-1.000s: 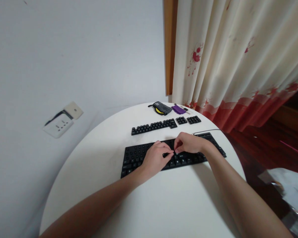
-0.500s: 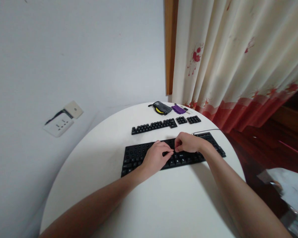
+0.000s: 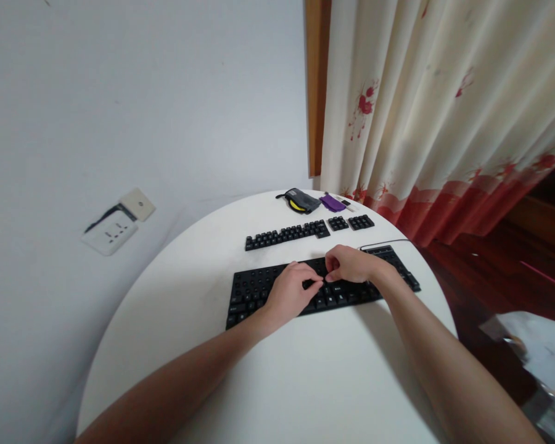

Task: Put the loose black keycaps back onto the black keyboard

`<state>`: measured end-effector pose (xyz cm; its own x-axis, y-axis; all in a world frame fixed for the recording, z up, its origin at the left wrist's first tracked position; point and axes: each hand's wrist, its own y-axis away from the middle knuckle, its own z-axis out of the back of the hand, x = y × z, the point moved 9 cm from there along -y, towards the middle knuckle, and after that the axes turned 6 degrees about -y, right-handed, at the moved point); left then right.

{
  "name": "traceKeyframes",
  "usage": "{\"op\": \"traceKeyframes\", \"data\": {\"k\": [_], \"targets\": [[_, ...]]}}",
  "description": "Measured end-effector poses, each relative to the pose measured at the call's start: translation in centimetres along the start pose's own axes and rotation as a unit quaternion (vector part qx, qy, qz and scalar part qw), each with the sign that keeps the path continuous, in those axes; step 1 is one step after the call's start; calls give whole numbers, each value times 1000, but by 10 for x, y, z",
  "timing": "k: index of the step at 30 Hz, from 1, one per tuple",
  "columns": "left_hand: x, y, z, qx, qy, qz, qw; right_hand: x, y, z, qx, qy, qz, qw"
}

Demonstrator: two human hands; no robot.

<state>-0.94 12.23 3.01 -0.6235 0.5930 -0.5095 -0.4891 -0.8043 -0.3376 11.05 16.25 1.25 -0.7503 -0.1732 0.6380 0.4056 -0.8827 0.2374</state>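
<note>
A black keyboard (image 3: 251, 290) lies on the white table, with bare key posts across its upper rows and keycaps on its lower rows. Over its middle, my left hand (image 3: 292, 288) has thumb and forefinger pinched together; whatever is between the tips is too small to make out. Close beside those tips, my right hand (image 3: 350, 265) is curled with its fingers closed, low over the keys. Its fingertips are partly hidden, so I cannot see what they hold. Behind the keyboard, removed keycaps stand in a long block (image 3: 287, 235) and two smaller blocks, a middle one (image 3: 337, 223) and a right one (image 3: 361, 222).
At the back of the round white table (image 3: 166, 302) lie a grey pouch (image 3: 305, 202) with yellow showing and a purple cloth (image 3: 332, 203). A thin cable (image 3: 388, 242) runs behind the keyboard. The wall is at the left, a curtain (image 3: 398, 123) at the back right.
Both hands keep nearly the same place over the keyboard, with only a slight shift of the right fingers. Nothing else has visibly moved.
</note>
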Motion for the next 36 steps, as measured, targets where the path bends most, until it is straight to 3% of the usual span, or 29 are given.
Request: {"op": "traceKeyframes", "data": {"k": [9, 20, 26, 29, 30, 32, 34, 36], "targets": [[-18, 5, 2, 11, -55, -69, 996, -1, 0, -3, 16, 16, -5, 1000], [-27, 13, 2, 33, -135, -100, 985, 0, 0, -2, -2, 94, -45, 995], [-27, 15, 2, 25, -130, -98, 986, -3, 1, -2, 0, 70, -25, 997], [-28, 16, 2, 27, -132, -94, 986, 0, -1, -1, 9, 21, 19, 1000], [-28, 17, 3, 26, -133, -92, 987, 0, -3, 3, -8, 9, 34, 999], [-28, 17, 3, 25, -136, -88, 986, -1, -6, 20, -100, 15, 47, 994], [-28, 17, 2, 27, -139, -89, 986, -5, -7, 38, -230, 56, 33, 971], [-27, 17, 1, 30, -139, -92, 986, -9, -9, 44, -302, 108, 13, 947]]}}
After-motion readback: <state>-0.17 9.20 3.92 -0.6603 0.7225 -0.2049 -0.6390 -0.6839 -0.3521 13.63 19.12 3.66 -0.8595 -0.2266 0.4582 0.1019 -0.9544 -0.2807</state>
